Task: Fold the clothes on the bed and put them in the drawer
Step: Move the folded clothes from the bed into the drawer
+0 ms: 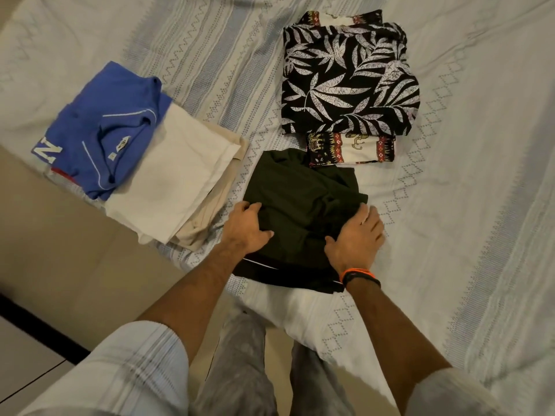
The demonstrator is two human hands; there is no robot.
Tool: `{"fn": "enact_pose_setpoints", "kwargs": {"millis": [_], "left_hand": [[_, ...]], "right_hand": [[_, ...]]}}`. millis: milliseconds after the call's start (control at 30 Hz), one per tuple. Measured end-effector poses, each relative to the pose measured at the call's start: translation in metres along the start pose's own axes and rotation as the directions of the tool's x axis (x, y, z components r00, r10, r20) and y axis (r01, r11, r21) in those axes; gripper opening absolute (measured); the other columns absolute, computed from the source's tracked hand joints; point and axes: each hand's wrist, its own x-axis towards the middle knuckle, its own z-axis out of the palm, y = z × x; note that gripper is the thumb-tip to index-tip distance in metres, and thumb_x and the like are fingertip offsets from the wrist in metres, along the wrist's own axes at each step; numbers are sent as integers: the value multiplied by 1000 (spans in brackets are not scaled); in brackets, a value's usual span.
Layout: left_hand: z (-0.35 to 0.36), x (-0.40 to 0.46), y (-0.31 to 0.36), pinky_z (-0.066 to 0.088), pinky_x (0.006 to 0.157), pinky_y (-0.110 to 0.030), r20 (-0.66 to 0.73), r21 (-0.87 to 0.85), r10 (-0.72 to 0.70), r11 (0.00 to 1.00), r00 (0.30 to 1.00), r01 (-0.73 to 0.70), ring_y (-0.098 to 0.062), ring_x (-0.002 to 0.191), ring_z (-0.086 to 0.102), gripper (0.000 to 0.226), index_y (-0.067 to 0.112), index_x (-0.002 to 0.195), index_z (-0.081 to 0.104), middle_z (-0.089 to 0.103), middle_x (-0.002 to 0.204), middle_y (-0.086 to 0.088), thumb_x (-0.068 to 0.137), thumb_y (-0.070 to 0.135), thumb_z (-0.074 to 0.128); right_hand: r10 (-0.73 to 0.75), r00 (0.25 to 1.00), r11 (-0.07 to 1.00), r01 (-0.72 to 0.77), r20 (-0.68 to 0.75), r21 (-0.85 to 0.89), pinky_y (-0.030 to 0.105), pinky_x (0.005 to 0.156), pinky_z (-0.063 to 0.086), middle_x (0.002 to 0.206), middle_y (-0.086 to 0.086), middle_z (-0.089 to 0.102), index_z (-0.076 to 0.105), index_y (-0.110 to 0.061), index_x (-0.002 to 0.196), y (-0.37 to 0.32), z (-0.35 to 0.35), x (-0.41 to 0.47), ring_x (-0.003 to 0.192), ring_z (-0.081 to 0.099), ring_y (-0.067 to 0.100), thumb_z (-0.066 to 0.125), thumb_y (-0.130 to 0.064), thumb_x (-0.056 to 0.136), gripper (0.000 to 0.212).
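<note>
From the head camera, the left hand (245, 229) and the right hand (357, 239) both lie with spread fingers pressing on the folded dark green garment (300, 205) at the near edge of the bed (465, 205), between the blue-and-white folded stack (135, 151) and the leaf-print stack (345, 82).

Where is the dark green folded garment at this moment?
In the head view, the dark green folded garment lies centrally on the bed, under both hands, between the white folded cloth and the black leaf-print garment.
</note>
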Motion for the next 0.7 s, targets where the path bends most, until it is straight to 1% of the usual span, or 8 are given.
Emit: {"fn": "enact_pose_setpoints", "kwargs": {"millis": [33, 67, 133, 200, 333, 433, 567, 700], "left_hand": [[-4, -3, -1, 32, 117, -42, -1, -19, -9, 1000, 1000, 9, -31, 141, 34, 84, 17, 151, 34, 28, 155, -13, 82, 40, 76], [-7, -5, -2, 32, 117, -41, -3, -44, -20, 999, 1000, 20, -30, 140, 35, 83, 16, 151, 35, 31, 154, -13, 82, 39, 76], [-12, -12, -2, 34, 116, -37, -24, -110, -48, 993, 999, 45, -28, 139, 39, 82, 15, 150, 37, 36, 152, -12, 82, 38, 77], [-16, -24, -4, 37, 114, -37, -47, -171, -76, 983, 996, 67, -28, 136, 43, 81, 13, 149, 39, 42, 150, -11, 82, 37, 78], [-24, -45, -6, 43, 108, -35, -83, -275, -115, 957, 990, 88, -27, 130, 51, 77, 8, 146, 42, 49, 146, -10, 83, 36, 77], [-34, -65, -11, 41, 108, -33, -147, -368, -170, 924, 975, 106, -27, 131, 49, 75, 8, 146, 42, 46, 148, -10, 85, 35, 76], [-54, -87, -26, 39, 108, -32, -213, -520, -254, 847, 943, 110, -27, 132, 48, 72, 7, 144, 43, 48, 146, -11, 85, 31, 77], [-78, -100, -51, 44, 105, -36, -240, -642, -358, 756, 902, 129, -26, 128, 51, 69, 9, 141, 46, 50, 143, -10, 84, 31, 77]], "right_hand": [[-92, 996, 994, 92, 15, -64, 51, 116, 26, 156, 18, 24, 25, -7, 148, -4, -4, -1, 143, 26, 38, 80, -26, 77, 93], [-168, 984, 982, 173, 64, -81, 51, 116, 28, 156, 17, 25, 27, -8, 148, -8, -6, -1, 142, 27, 37, 77, -24, 80, 86], [-272, 943, 961, 276, 189, 5, 48, 115, 32, 152, 13, 33, 32, -10, 146, -14, -14, 0, 139, 33, 33, 73, -23, 84, 76], [-340, 903, 940, 320, 262, 117, 45, 113, 36, 148, 12, 38, 37, -11, 144, -22, -23, -3, 136, 37, 31, 72, -23, 85, 69], [-402, 873, 909, 343, 277, 238, 40, 108, 43, 143, 10, 44, 41, -12, 143, -33, -41, -7, 128, 47, 27, 72, -22, 85, 66], [-449, 835, 882, 356, 318, 310, 38, 101, 50, 134, 8, 53, 43, -12, 142, -48, -57, -9, 114, 57, 20, 74, -20, 85, 66], [-525, 773, 837, 393, 355, 380, 29, 92, 51, 127, 4, 59, 48, -12, 137, -85, -79, -12, 102, 61, 14, 75, -20, 86, 58], [-556, 751, 814, 403, 357, 419, 30, 96, 51, 118, 3, 64, 53, -12, 132, -129, -85, -19, 102, 64, 17, 76, -22, 84, 54]]}}
